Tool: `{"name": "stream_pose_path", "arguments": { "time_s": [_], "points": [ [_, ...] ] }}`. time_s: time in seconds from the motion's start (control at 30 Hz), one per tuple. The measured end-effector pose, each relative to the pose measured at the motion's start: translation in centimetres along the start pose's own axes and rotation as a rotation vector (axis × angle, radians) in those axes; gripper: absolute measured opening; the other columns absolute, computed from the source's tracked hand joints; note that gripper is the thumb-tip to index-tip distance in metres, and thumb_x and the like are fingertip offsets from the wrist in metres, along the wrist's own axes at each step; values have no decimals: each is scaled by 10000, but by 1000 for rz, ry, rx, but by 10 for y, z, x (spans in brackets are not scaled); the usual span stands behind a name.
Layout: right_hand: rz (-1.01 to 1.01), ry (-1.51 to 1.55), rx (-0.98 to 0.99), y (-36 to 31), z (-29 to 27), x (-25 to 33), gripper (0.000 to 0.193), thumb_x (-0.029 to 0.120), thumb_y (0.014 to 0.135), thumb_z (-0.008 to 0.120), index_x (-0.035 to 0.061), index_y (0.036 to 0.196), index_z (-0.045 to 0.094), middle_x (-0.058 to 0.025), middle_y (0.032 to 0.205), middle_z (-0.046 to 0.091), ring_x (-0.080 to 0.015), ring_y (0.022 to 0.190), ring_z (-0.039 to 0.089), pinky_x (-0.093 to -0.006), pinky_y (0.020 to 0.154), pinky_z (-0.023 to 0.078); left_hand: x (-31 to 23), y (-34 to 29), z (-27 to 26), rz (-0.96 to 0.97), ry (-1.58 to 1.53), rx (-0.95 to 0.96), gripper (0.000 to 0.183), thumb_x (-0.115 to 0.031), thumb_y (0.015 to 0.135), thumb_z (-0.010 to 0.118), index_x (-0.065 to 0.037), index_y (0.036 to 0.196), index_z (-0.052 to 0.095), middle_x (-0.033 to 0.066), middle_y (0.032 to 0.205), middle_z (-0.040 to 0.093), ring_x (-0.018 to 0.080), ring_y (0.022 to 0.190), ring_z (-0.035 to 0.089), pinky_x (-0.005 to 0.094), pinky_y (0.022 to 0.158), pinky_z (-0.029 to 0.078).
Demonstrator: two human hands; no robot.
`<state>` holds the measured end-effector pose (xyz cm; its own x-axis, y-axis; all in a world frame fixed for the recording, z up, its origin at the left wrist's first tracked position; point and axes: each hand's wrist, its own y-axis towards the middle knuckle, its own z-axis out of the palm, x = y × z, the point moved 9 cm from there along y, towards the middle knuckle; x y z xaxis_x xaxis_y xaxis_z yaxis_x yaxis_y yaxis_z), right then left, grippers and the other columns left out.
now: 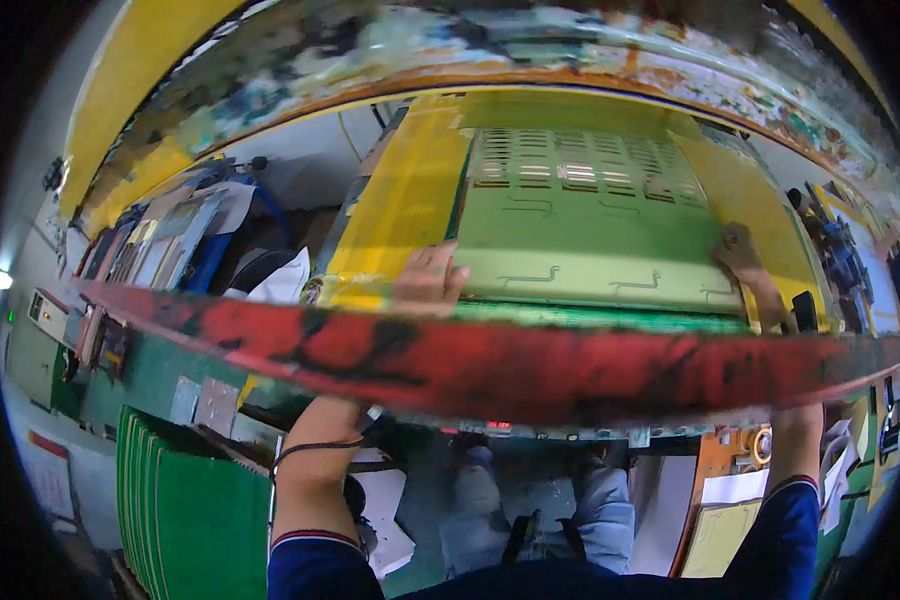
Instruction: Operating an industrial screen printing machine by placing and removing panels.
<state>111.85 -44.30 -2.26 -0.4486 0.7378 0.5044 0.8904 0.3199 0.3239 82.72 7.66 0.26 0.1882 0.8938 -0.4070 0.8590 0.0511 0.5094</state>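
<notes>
Positioning of a green perforated metal sheet [580,230] on a yellow machine bed [400,210] appears to be the step in hand. The sheet is held flat at both near corners: the left hand [428,280] is laid on its near left edge with fingers spread, the right hand [742,255] is pressed on the near right corner, fingers narrow. Steady, even pressure from both hands would be called for if the sheet is to be shifted squarely. A worn red bar [490,360] crosses the view; stacked green panels [200,510] stand by the floor at lower left.
</notes>
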Motion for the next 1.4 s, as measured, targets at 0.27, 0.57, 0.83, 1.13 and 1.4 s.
{"name": "stream_pose_path", "arguments": {
  "time_s": [0.27,0.57,0.83,1.13,1.4],
  "points": [
    [-338,-127,-258,-129,-60,199,418,179,920,619,-22,1277,535,-72,1119,608,-183,964,558,-264,792,434,-73,-92,-60,-13,-368,-243,384,-208,931,566,14,1242,524,214,1177,583,364,1112,550,428,973,423],
    [5,417,278,-328,19,229,369,94,799,668,-3,1152,619,-56,1050,632,-149,863,547,-293,773,458,-104,-331,-1,-555,-766,75,254,-143,950,568,-11,1165,601,138,1026,689,232,937,678,324,810,516],
    [27,172,356,-460,128,167,436,268,803,698,9,1149,631,-194,1113,644,-353,1085,589,-444,978,444,-114,-362,16,-740,-845,178,275,-129,974,473,45,1135,612,138,1009,679,193,922,647,311,864,504],
    [461,-485,190,-606,19,2,587,177,752,682,53,1301,515,-133,1309,533,-342,1198,487,-439,982,415,-174,-317,74,-474,-856,428,294,-166,982,511,53,1157,598,146,998,668,199,900,649,316,816,532],
    [424,-615,297,-606,11,-28,595,197,801,617,77,1361,454,-100,1395,453,-293,1298,395,-423,1024,353,-214,-311,101,-416,-833,564,278,-154,985,501,40,1157,603,133,1002,668,196,905,644,322,824,529]
  ]
}}
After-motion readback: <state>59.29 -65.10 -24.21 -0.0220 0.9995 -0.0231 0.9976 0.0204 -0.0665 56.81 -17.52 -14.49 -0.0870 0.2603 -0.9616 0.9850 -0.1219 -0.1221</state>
